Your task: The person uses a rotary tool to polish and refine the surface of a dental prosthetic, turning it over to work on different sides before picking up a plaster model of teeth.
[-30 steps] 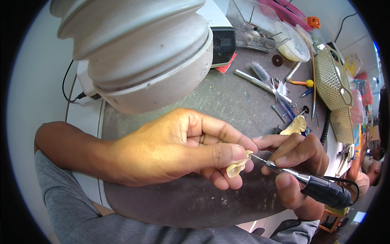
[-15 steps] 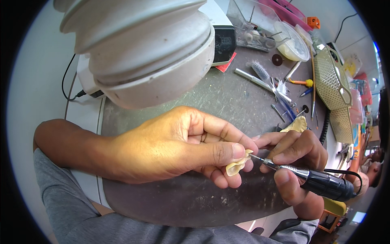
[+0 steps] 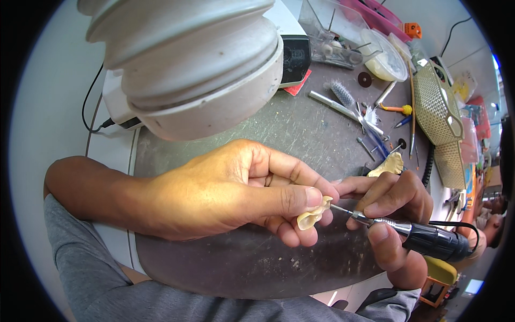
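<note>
Between the thumb and fingers of my left hand [image 3: 214, 196] is a small cream-coloured piece, curved and hollowed like a dental casting [image 3: 309, 219]. My right hand [image 3: 399, 201] grips a rotary handpiece [image 3: 435, 241] with a black body and a silver nose, held like a pen. Its thin metal bit points left, with the tip at the upper right edge of the casting; I cannot tell whether they touch. The fingertips of both hands meet or nearly meet above the bit. Just beyond my right hand lies a larger cream cast piece [image 3: 389, 164].
A wide ribbed white hose with a round mouth [image 3: 204, 102] hangs over the dark work board [image 3: 257, 268]. Toward the far right lie a metal rod [image 3: 332, 104], a brush, a blue pen and small discs. A clear tray [image 3: 335, 48], a round tub [image 3: 389, 61] and a woven basket [image 3: 437, 102] stand behind.
The casting has tilted slightly in my left fingers, showing more of its hollow. The handpiece has shifted a little to the right. Both hands keep their grips.
</note>
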